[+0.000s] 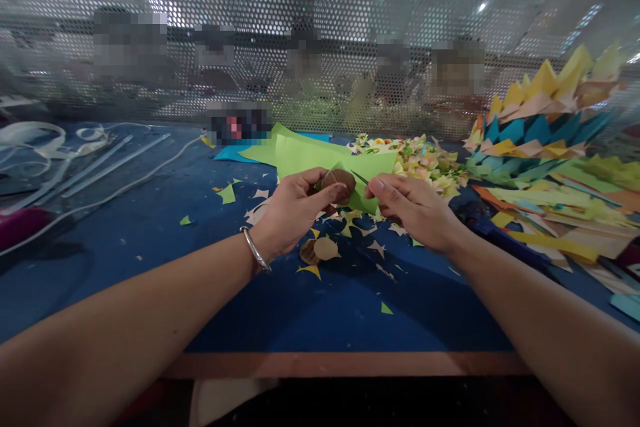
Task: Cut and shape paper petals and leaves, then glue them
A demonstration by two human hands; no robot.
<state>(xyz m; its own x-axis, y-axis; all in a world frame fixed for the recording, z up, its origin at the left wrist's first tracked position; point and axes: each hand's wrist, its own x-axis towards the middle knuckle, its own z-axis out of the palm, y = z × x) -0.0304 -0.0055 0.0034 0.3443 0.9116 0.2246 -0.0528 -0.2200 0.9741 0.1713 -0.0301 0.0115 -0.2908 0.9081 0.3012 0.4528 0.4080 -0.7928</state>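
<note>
In front of me my left hand [313, 197] is closed in a pinch on a brown round disc [345, 179], which lies against a light green paper sheet [300, 155]. The sheet rises behind both hands. Just right of the disc, my right hand [400, 197] is closed on a thin dark pointed tool [359, 177]; its tip points at the disc, and most of it is hidden by the fingers. Below the hands lie a cut pale round piece [327, 249] and small paper scraps [310, 271]. A silver bracelet [254, 250] circles my left wrist.
Behind the right hand is a heap of small cut paper pieces [425, 163]. Stacked pointed paper strips [545, 127] and loose paper offcuts [555, 213] fill the right. Clear sticks [117, 163] and a white cable [135, 183] lie left. A perforated metal screen [340, 80] closes the back.
</note>
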